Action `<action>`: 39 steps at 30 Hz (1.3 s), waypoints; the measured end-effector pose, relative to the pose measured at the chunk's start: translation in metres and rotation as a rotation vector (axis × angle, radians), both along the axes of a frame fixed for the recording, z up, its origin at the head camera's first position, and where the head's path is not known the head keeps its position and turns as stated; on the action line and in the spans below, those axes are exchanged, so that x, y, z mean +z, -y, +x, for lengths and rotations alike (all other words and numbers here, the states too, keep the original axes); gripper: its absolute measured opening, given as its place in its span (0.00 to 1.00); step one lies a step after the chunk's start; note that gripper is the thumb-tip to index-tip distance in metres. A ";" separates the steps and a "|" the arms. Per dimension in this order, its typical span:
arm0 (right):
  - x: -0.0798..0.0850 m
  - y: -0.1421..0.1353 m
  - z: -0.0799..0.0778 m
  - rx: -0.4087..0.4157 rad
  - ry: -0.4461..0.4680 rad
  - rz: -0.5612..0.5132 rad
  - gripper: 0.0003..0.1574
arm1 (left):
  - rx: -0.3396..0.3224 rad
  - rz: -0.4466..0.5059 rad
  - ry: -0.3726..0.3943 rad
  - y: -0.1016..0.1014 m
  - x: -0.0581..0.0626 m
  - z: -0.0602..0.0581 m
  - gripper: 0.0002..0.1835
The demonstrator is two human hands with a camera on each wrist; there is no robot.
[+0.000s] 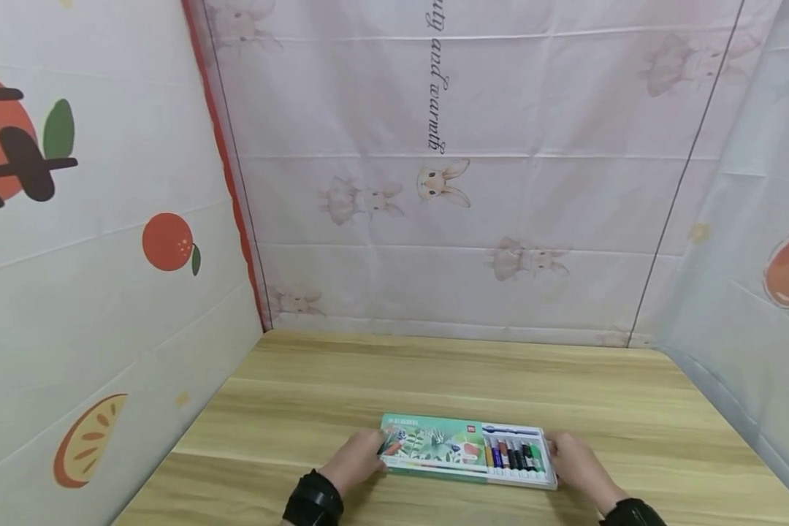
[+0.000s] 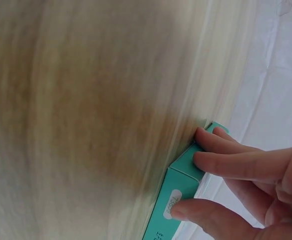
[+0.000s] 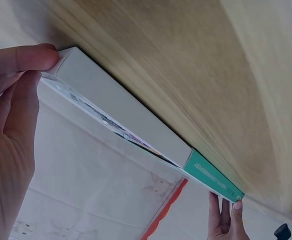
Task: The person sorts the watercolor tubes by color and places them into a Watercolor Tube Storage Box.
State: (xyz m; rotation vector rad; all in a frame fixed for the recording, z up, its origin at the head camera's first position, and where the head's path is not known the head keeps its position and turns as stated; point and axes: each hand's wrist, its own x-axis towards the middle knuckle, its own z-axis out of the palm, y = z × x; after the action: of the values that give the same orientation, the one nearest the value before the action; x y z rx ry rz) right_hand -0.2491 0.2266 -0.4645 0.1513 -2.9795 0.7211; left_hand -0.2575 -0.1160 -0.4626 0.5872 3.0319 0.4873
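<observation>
A flat paint set lies on the wooden table in the head view. Its green printed sleeve (image 1: 427, 440) covers the left part, while a white tray (image 1: 522, 479) sticks out to the right. Several paint tubes (image 1: 513, 456) with coloured labels stand in a row in that exposed tray, below a slim dark-blue brush-like item (image 1: 509, 430). My left hand (image 1: 360, 454) grips the sleeve's left end, thumb on its front side and fingers over the end in the left wrist view. At the opposite end, my right hand (image 3: 13, 95) pinches the tray's outer corner between thumb and fingers.
The wooden table (image 1: 460, 372) extends behind and beside the set. Printed cloth walls (image 1: 394, 285) close off the back and both sides. Black bands (image 1: 314, 500) circle both wrists.
</observation>
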 end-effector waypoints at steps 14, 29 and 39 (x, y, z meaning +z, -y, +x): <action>0.001 0.007 0.001 -0.007 0.003 0.010 0.19 | 0.005 0.001 0.000 -0.001 0.000 0.001 0.18; 0.000 0.017 -0.003 -0.007 0.022 0.000 0.19 | -0.003 0.006 -0.015 0.000 0.001 0.002 0.17; 0.001 0.024 -0.003 0.004 0.031 -0.012 0.21 | -0.009 -0.032 -0.009 -0.001 0.004 0.001 0.20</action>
State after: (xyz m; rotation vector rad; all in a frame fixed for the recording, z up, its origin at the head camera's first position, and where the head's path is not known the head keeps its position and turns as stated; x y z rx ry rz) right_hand -0.2525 0.2025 -0.4634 0.1467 -3.0041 0.7486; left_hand -0.2566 -0.1153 -0.4591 0.6033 3.0382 0.4359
